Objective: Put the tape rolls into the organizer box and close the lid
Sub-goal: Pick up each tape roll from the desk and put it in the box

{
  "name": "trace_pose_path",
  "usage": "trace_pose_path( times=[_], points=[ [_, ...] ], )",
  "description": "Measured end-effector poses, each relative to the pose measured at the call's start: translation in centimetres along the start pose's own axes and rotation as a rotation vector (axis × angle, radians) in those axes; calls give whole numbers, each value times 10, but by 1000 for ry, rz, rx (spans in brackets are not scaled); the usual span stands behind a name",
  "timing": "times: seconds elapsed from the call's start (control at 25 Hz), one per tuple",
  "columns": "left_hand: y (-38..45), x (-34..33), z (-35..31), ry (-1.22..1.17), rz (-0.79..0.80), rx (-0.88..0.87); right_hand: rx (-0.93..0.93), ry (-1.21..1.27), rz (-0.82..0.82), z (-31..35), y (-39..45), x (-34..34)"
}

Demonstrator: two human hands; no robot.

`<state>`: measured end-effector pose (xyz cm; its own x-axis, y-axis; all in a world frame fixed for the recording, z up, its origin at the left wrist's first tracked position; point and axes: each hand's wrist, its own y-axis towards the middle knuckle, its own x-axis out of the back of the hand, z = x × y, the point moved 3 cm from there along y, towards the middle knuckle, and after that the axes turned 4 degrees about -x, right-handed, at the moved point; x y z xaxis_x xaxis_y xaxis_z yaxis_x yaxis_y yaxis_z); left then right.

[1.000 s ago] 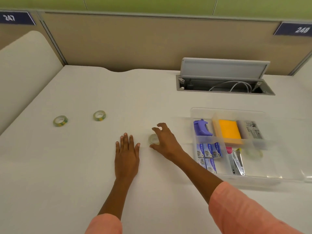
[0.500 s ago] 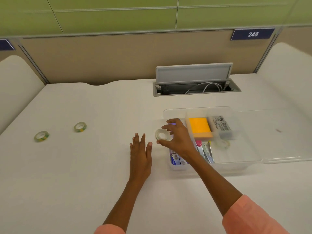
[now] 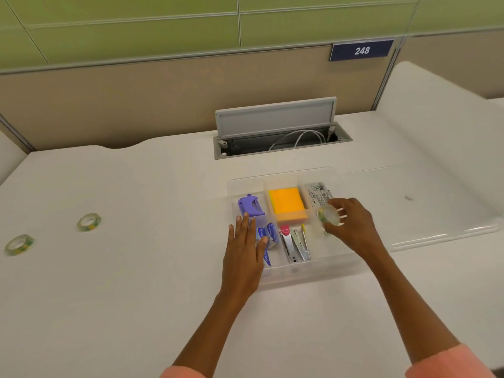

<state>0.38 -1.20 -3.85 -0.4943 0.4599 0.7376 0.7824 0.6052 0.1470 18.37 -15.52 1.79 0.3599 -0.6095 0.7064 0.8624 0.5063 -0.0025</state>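
Right hand (image 3: 351, 225): your fingers pinch a clear tape roll (image 3: 330, 214), held above the box's right-hand compartment.
Left hand (image 3: 245, 249): flat, fingers spread, lying over the box's near-left corner; it grips nothing.
Box (image 3: 283, 175): clear organizer, open; its lid (image 3: 425, 203) lies flat to the right, touching the box.
Key relation: the held roll sits directly over the open compartment, tilted, its hole facing you; the drop looks to be straight down.
Rolls left: two on the desk (image 3: 136, 296), far left, well apart from the box — near roll (image 3: 89, 221), far roll (image 3: 19, 244). Your left hand is the nearer one.
Lid step: not yet done.
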Motion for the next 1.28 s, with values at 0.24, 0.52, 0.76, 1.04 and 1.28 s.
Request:
trace_pose_path(
  times=[0.24,0.52,0.76,1.04,1.28],
  points=[
    [1,-4,4,67,0,16,-186,-207,86,-30,-1,-2],
    [1,-6,5,43,-34,15,-296,-395,216,-31,-3,-16],
    [1,-8,6,23,-25,37,-289,-446,231,-29,-4,-16],
    [1,-8,5,34,-14,41,-270,-477,238,-27,-7,-16],
    [1,-7,5,58,-14,12,-261,-458,238,-26,-7,-16]
  ],
)
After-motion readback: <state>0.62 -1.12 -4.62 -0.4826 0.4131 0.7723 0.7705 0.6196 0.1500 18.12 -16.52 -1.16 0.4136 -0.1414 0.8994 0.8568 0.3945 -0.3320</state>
